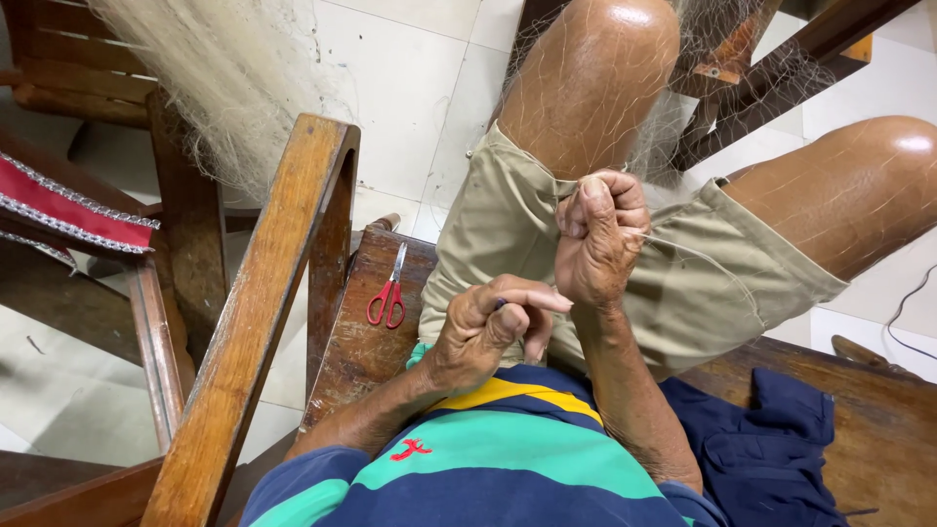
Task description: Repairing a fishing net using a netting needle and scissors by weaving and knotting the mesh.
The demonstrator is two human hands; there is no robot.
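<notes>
Seat: a worn, dark wooden bench [366, 342] with scuffed, scratched boards; the person sits on it, knees pointing toward 12 o'clock.
Floor: pale square tiles [400, 88] with thin grout lines, showing at 12 o'clock and again at 8 o'clock under the furniture.
Armrest: a slanted wooden arm [259, 312] rises from 7 o'clock toward 12 o'clock, just left of the bench.
Neighbouring chair: a second wooden chair at 9 o'clock carries a red cushion [73, 210] with silver trim.
Net: a fine, pale fishing net [220, 83] hangs in a thick bundle at 11 o'clock, and its thin mesh spreads across both bare knees toward 1 o'clock.
Right hand: the right hand [600, 239] sits at the centre, over the khaki shorts [673, 283], fingers curled tight into a fist clamped on strands of net, thumb pressed on top.
Left hand: the left hand [488, 327], just toward 7 o'clock of the right one, has fingers bent together, pinching a small dark tool that is mostly hidden.
Thread: a pale thread [698, 256] runs from the right fist toward 3 o'clock across the shorts.
Scissors: red-handled scissors [390, 291] lie on the bench at 9 o'clock of the hands, apart from them.
Cloth: a crumpled navy cloth [771, 444] rests on the bench at 4 o'clock.
Cable: a thin dark cable [903, 312] lies on the tiles at 3 o'clock.
</notes>
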